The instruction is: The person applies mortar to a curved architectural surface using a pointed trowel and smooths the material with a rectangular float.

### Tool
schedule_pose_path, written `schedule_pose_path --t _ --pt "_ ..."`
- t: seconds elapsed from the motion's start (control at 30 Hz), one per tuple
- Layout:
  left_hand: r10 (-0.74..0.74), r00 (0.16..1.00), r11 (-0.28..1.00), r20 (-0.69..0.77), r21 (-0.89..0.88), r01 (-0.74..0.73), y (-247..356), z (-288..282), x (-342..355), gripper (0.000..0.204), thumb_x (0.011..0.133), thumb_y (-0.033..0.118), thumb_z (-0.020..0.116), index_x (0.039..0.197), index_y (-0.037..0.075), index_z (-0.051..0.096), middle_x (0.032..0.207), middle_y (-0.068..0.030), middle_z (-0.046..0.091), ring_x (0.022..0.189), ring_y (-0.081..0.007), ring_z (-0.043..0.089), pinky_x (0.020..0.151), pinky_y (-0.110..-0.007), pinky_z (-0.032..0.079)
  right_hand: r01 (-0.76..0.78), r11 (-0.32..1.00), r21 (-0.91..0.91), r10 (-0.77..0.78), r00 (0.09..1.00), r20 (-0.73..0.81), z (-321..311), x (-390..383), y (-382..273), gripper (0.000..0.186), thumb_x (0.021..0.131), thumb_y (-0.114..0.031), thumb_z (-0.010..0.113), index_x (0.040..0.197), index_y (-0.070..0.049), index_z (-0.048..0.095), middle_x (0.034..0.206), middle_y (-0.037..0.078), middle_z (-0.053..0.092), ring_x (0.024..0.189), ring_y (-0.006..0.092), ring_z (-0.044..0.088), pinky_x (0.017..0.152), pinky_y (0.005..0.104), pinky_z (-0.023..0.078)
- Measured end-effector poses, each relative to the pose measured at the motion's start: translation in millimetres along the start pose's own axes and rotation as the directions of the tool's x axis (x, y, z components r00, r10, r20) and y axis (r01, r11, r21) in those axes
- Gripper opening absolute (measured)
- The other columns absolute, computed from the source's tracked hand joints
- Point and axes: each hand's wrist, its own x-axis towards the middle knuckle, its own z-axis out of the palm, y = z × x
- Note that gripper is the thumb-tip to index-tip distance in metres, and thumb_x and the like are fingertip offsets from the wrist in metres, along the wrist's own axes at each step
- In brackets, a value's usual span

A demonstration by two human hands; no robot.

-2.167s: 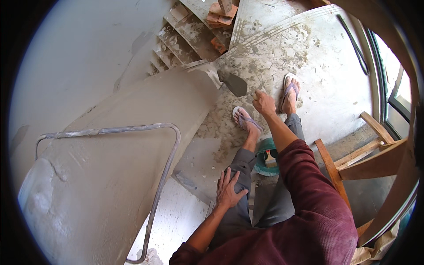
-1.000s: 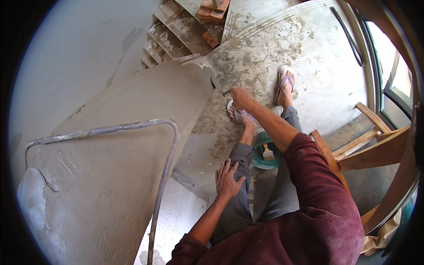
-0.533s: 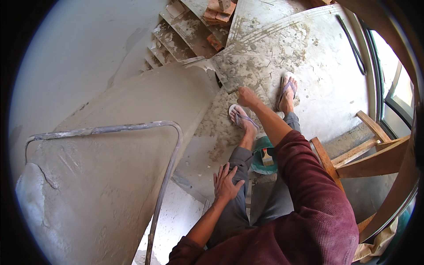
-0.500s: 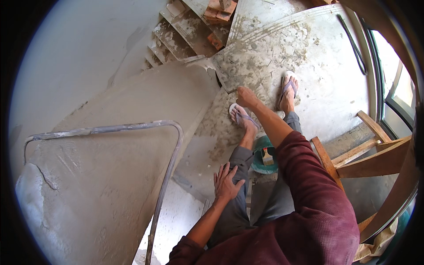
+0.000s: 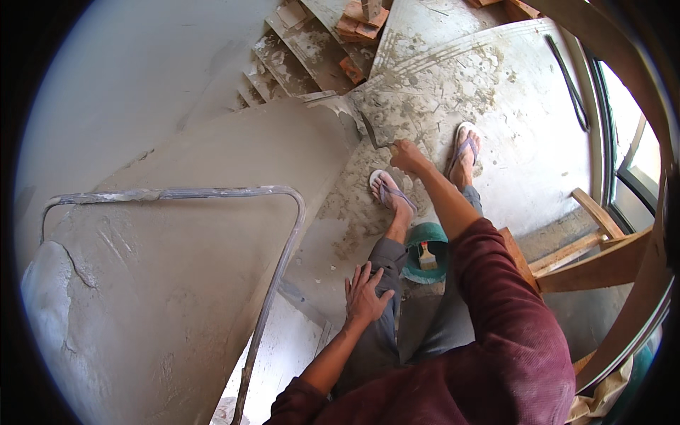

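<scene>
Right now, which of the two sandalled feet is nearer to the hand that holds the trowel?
The left foot: it stands just below the right hand with the trowel, while the right foot is farther off, beyond the forearm.

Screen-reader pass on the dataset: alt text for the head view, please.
Seen from above, a seated person's right hand holds a trowel against a mortar-spattered concrete floor, while the left hand rests on the left knee. A green bucket with a brush sits between the legs; a plastered stair wall with a metal frame fills the left.
</scene>
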Motion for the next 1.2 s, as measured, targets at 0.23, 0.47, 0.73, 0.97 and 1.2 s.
schedule_pose_path --t 0.23,0.47,0.73,0.97,1.2 --pt "-0.016 1.000 1.000 -0.007 -0.025 0.015 4.0 6.6 -4.1 0.067 0.083 0.048 0.069 0.142 0.022 0.052 0.158 -0.0076 0.031 0.148 -0.0293 0.021 0.119 -0.054 0.013 0.233 0.972 0.019 -0.231 0.971 -0.062 -5.6 -22.4 -81.9 0.035 0.068 -0.005 0.060 0.102 0.003 0.063 0.086 0.028 0.065 0.089 0.0438 0.065 0.076 0.0464 0.051" --pt "-0.046 0.998 0.998 0.042 -0.030 0.048 12.2 0.2 -3.1 0.066 0.085 0.049 0.068 0.143 0.022 0.051 0.159 -0.0066 0.030 0.149 -0.0271 0.018 0.120 -0.052 0.012 0.534 0.840 0.092 -0.509 0.836 -0.203 -15.1 -142.1 -115.5 0.034 0.071 -0.010 0.063 0.102 0.003 0.058 0.086 0.027 0.063 0.090 0.0465 0.062 0.078 0.0489 0.049" --pt "-0.032 0.999 0.999 0.031 0.004 0.032 9.9 0.6 0.8 0.064 0.086 0.048 0.066 0.142 0.021 0.051 0.159 -0.0071 0.030 0.149 -0.0282 0.019 0.120 -0.053 0.012 0.244 0.970 -0.002 -0.241 0.958 -0.152 6.6 -39.0 -37.5 0.031 0.071 -0.010 0.061 0.099 0.003 0.057 0.084 0.027 0.063 0.088 0.0459 0.063 0.074 0.0479 0.050" --pt "-0.037 0.999 0.997 0.003 -0.060 0.037 13.3 6.9 0.6 0.062 0.086 0.046 0.066 0.141 0.020 0.053 0.158 -0.0083 0.032 0.148 -0.0293 0.021 0.120 -0.054 0.011 0.360 0.932 0.050 -0.354 0.931 -0.089 -0.6 -127.4 -104.2 0.035 0.073 -0.011 0.062 0.105 0.002 0.057 0.086 0.028 0.063 0.088 0.0474 0.061 0.077 0.0497 0.049" --pt "-0.019 1.000 0.999 -0.014 -0.036 0.019 13.1 -0.7 -1.2 0.061 0.086 0.047 0.066 0.139 0.019 0.055 0.156 -0.0101 0.035 0.148 -0.0303 0.022 0.119 -0.055 0.012 0.217 0.970 0.108 -0.211 0.975 -0.068 -23.1 -82.6 -75.0 0.036 0.073 -0.017 0.065 0.103 0.003 0.059 0.090 0.026 0.065 0.088 0.0407 0.065 0.077 0.0469 0.051"
